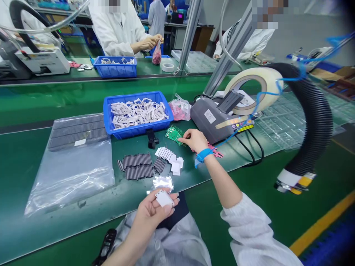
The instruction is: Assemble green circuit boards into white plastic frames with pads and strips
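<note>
Across the left of the green worktop (66, 231), a clear plastic bag (69, 177) carries rows of dark ribbed strips, its small white label (80, 142) unreadable. Nearer the middle, loose dark strips (137, 166) lie beside a row of white pads (169, 157), below a blue plastic bin (135, 114) of white frames. The left hand (152, 212) grasps a white piece (164, 198) between thumb and fingers, just short of a crumpled foil scrap (162, 183). The right hand (194, 140), in a blue wrist strap (203, 156), lies open, its fingertips (180, 139) at the edge of a green circuit board (174, 134). Further right sits a grey tape dispenser (216, 120), with no readable writing.
</note>
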The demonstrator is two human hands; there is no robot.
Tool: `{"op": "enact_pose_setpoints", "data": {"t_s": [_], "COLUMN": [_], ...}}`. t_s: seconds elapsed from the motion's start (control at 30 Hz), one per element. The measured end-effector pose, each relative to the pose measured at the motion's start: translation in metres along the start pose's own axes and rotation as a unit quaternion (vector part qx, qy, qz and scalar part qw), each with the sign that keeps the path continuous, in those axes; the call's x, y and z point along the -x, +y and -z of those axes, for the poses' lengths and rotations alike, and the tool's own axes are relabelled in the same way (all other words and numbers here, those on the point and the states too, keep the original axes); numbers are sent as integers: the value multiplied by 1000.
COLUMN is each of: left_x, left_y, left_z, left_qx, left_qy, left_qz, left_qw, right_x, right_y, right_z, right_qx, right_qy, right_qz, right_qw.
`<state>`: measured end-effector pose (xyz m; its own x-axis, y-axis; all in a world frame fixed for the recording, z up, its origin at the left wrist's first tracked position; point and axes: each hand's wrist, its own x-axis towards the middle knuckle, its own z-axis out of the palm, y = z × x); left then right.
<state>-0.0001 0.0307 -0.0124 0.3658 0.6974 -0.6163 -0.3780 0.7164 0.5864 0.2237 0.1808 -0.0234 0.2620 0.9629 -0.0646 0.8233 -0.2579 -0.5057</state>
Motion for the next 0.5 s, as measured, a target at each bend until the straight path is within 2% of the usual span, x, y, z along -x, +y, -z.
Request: {"op": "enact_pose_setpoints", "data": {"t_s": [0.27,0.5], "left_x": [-7,-6], "left_y": [-9,-12], "left_z": [9,8], "left_qx": [-32,-43], "left_qy": [-22,-32], "left_qz": [-3,2], "left_qw": [999,999], "right_x": [14,29], "right_y": [1,4], "right_z": [8,18], "right_qx": [-76,-226], "right_qy": [12,11], "right_qz": [-7,-31], "right_qw": [997,973]}}
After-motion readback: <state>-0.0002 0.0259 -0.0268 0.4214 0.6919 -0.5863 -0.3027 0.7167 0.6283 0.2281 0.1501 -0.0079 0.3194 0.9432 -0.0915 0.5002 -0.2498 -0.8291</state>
